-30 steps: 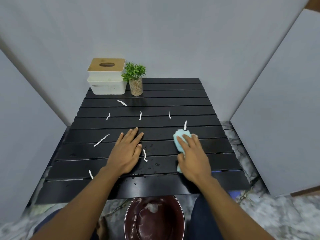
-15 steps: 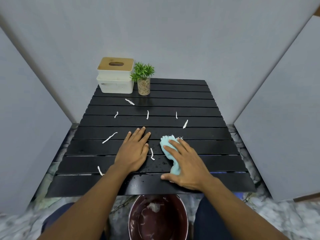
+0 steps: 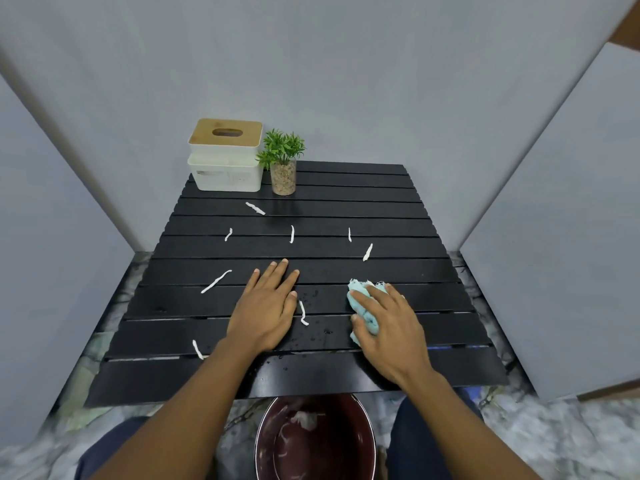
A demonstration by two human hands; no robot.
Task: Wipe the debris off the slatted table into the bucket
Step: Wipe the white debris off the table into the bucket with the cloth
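Observation:
A black slatted table [image 3: 346, 202] carries several white debris strips, such as a long one [image 3: 215, 281] at the left and a curled one [image 3: 303, 313] between my hands. My left hand [image 3: 266, 306] lies flat on the slats, fingers straight. My right hand [image 3: 388, 327] presses a bunched light-blue cloth [image 3: 362, 303] onto the table at the right front, fingers spread over it. The dark red bucket [image 3: 371, 434] stands on the floor below the table's front edge, with a few white scraps inside.
A white tissue box with a wooden lid [image 3: 225, 157] and a small potted plant [image 3: 283, 161] stand at the table's back left. Grey panels close in the left, back and right. Marbled floor [image 3: 554, 438] shows around the table.
My right hand slid the cloth left toward my left hand, then back to the right. My left hand stayed flat in place. The view shifted slightly.

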